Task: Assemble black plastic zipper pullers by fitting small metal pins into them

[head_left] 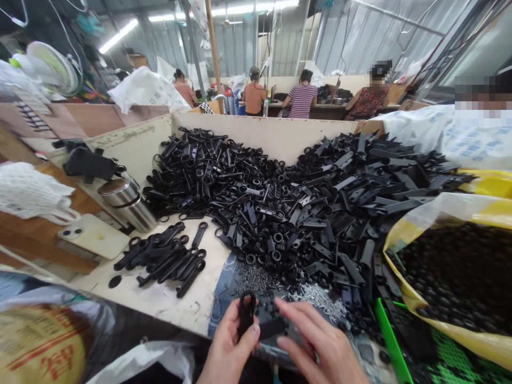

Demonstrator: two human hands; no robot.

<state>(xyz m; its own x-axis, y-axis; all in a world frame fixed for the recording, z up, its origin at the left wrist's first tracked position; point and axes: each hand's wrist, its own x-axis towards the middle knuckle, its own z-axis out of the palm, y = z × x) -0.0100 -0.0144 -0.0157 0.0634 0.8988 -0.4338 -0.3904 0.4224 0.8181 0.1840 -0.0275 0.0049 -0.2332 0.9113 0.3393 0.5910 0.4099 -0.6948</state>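
My left hand (229, 341) grips a black plastic piece with a ring at its top end (247, 312), held upright between thumb and fingers. My right hand (322, 341) is open, its fingers spread, just right of that piece. Between the hands shows a flat black part (272, 326); whether it lies on the cloth or joins the held piece I cannot tell. Just beyond my hands are dark small screws (256, 276) and a pile of silver screws or pins (320, 300). A large heap of black plastic parts (276, 213) rises behind them.
At left lie several ring-ended black pieces (172, 256), a phone (94, 237) and a steel flask (128, 202). At right stand a yellow-white sack of small black parts (400, 277) and a green basket (394, 341). Several people work at the back.
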